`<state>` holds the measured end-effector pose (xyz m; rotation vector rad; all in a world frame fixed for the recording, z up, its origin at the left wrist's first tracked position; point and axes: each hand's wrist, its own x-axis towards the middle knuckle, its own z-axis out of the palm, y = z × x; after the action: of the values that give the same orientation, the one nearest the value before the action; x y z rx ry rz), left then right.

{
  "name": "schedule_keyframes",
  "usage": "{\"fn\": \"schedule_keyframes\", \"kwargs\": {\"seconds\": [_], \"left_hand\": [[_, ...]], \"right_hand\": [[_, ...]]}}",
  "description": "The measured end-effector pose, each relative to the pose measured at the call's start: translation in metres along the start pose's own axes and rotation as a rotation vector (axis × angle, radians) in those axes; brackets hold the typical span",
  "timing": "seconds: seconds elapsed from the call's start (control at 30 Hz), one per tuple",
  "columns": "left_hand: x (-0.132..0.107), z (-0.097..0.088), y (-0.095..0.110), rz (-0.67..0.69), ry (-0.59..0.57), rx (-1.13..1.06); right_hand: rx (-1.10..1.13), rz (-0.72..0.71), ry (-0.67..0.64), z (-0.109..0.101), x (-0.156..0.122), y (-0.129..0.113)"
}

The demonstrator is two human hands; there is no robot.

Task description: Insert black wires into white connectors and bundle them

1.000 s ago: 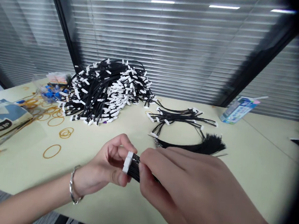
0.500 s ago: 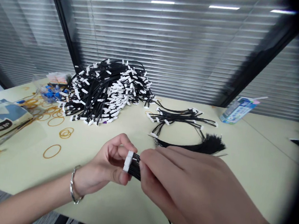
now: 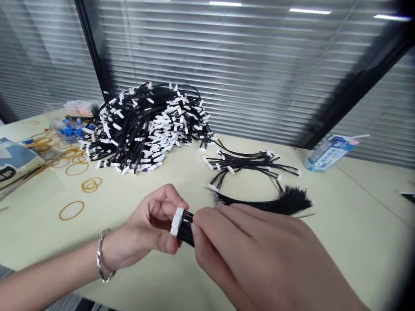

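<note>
White connector [image 3: 176,222] pinched by left hand [image 3: 142,233], right hand [image 3: 252,253] curled over wires [image 3: 186,230]

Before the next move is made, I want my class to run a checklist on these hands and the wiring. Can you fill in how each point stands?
1. Left hand holds the white connector: ok, between thumb and fingers.
2. Right hand grips the black wires: ok, pinched close behind the connector.
3. Held wires in full view: not ok, the right hand covers much of them.
4. Every wire fully seated: cannot tell, the detail is too small.
5. Loose rubber band apart from both hands: ok, it lies beyond the left forearm.
6. Large cable pile apart from both hands: ok, it lies farther back.
</note>
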<state>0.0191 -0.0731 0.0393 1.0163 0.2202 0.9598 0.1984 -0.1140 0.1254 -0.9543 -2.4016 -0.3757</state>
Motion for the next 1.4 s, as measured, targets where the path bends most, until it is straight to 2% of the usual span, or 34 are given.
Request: {"fn": "schedule_keyframes", "kwargs": {"seconds": [0.33,0.7,1.03,1.4], "left_hand": [[-0.001,0.003,0.0,-0.021,-0.002,0.007],[0.0,0.002,-0.002,0.005,-0.02,0.015],[-0.001,0.0,0.0,0.062,0.054,0.164],[-0.002,-0.006,-0.001,0.094,0.163,0.267]], "right_hand": [[-0.021,-0.006,-0.053,-0.001,0.001,0.0],[-0.064,-0.029,-0.018,-0.001,-0.001,-0.001],[-0.127,-0.109,-0.078,-0.002,-0.006,-0.002],[-0.073,-0.171,0.012,0.019,-0.007,0.0]]}}
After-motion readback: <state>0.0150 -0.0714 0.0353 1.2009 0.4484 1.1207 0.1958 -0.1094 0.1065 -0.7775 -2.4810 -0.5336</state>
